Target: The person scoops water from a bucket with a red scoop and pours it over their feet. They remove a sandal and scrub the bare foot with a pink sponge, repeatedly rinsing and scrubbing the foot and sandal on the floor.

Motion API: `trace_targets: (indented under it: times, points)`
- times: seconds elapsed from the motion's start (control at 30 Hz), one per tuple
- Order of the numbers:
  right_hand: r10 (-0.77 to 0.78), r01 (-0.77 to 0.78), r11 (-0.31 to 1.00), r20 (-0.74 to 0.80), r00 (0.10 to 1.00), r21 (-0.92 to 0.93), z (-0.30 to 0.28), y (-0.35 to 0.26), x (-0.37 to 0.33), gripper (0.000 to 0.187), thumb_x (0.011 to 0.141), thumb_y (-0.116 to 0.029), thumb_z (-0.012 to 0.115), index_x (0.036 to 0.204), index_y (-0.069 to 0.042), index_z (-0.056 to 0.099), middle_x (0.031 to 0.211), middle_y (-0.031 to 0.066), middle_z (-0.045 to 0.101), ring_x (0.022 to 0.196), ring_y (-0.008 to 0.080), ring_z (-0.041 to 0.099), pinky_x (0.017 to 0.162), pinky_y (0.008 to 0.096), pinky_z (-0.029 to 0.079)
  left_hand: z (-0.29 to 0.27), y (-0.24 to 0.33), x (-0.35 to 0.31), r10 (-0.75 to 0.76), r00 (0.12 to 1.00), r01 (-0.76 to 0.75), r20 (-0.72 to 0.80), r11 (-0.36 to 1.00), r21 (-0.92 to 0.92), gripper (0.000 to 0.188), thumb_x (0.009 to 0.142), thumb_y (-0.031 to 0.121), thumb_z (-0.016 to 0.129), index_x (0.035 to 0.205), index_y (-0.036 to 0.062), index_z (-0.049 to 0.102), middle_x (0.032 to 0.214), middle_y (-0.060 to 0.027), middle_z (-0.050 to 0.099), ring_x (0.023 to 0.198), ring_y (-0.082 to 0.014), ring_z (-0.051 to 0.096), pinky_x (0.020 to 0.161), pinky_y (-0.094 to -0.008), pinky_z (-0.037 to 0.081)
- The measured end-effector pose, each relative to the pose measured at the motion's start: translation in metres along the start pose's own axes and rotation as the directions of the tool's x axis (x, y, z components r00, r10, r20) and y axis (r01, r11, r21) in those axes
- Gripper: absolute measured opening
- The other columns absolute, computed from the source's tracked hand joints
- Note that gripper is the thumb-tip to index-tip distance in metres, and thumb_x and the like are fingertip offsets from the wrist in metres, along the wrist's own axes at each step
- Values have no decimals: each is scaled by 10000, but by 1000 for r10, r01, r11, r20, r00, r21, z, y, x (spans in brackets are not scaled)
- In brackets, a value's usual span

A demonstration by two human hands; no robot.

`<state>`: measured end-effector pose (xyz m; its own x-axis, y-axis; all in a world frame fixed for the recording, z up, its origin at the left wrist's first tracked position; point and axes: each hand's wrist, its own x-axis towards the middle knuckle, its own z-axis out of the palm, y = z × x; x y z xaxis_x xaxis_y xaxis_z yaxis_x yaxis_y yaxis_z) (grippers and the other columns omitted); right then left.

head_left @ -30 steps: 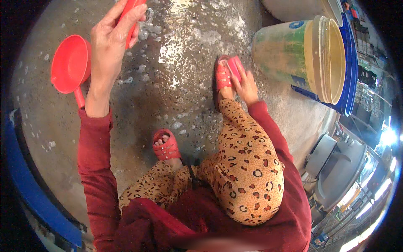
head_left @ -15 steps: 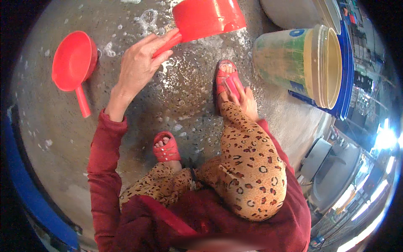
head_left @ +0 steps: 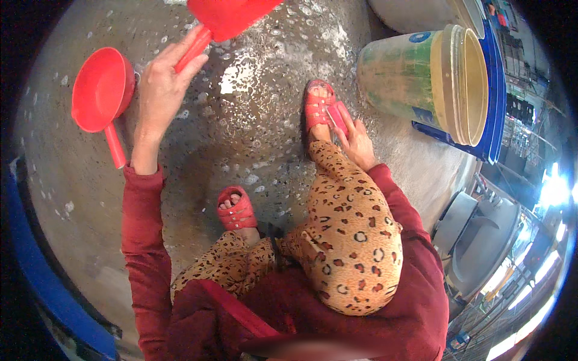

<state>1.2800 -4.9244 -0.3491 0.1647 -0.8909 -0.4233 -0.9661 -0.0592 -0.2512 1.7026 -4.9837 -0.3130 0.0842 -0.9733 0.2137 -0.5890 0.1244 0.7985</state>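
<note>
My left hand is closed round the handle of a red plastic water dipper, held over the wet, foamy floor and cut off by the upper edge of the view. A second red dipper lies on the floor to the left of that hand, its handle pointing toward me. In my right hand is a small pink block, like a scrub brush, though its underside is hidden. That hand is low, just right of my right foot in its red sandal.
A green and cream plastic bucket lies on its side at the right, before a blue plastic piece. Behind it is a large pale container. Grey basins stand at the far right. A blue edge curves along the left.
My left hand has swung left and slightly away from me with the dipper. My right hand, with the pink block, has shifted slightly to the right of my foot.
</note>
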Motion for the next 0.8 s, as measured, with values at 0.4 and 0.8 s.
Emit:
trace_targets:
  times: [0.4,0.8]
  points:
    - [-3,161,789,-257,966,593,59,23,-42,584,943,-255,461,1433,-8,262,1466,191,310,1364,312,290,1115,380,227,3,24,14,-46,999,40,-24,974,-222,462,850,166,673,1280,56,546,1097,-102,664,864,-85,585,753,-246,468]
    - [173,88,862,-454,874,499,57,27,59,539,961,-308,401,1434,-75,294,1405,224,386,1278,377,395,1059,402,318,-19,20,-15,-307,951,276,-15,873,-403,466,872,94,643,1320,80,514,888,50,596,607,8,393,510,-152,312]
